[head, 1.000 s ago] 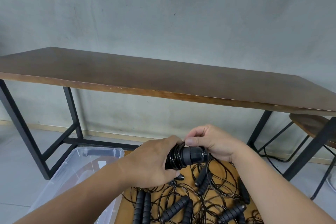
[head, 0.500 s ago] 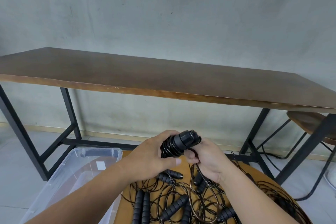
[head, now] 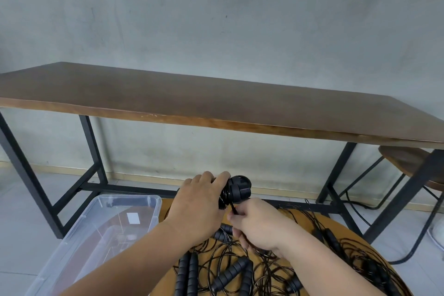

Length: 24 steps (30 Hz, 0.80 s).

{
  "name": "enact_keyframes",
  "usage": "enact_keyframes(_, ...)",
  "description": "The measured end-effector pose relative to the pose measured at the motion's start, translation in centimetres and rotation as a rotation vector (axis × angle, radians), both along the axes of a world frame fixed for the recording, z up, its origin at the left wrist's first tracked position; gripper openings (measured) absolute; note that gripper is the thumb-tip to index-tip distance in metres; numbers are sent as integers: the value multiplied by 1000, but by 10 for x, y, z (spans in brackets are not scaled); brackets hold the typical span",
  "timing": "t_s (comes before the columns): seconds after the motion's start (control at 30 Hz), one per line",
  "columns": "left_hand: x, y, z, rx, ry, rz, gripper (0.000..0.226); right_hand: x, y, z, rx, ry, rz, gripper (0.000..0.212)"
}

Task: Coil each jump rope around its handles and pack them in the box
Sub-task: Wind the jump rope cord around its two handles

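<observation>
Lowered right hand (head: 259, 223) pinches cord below left hand's (head: 199, 202) handles (head: 237, 188).

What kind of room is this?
Probably a plain workroom or studio, though I can't be sure: a bare concrete wall, a long wooden table on black metal legs, and a wooden stool tucked under it.

Clear plastic box (head: 79, 238), wooden table (head: 216, 103)
</observation>
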<state>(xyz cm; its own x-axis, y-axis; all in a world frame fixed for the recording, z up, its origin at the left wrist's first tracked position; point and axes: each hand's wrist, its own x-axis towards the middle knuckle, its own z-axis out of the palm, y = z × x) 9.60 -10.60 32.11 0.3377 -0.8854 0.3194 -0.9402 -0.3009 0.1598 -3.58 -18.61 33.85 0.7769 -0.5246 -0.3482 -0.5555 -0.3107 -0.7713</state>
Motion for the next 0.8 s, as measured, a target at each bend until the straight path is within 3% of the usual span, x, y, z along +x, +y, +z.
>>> enact_keyframes(0.2,-3,-1,-10,178,-193,31,73,2,9,25,-402,290,298,21)
enact_keyframes(0.33,-4,0,-12,208,-202,-7,67,0,14,52,-586,370,412,30)
enact_keyframes(0.5,-12,8,-4,213,-84,-62,69,4,0,74,-679,424,492,25)
enact_keyframes(0.8,-3,19,3,133,-108,-140,52,9,-18,74,-687,320,586,22)
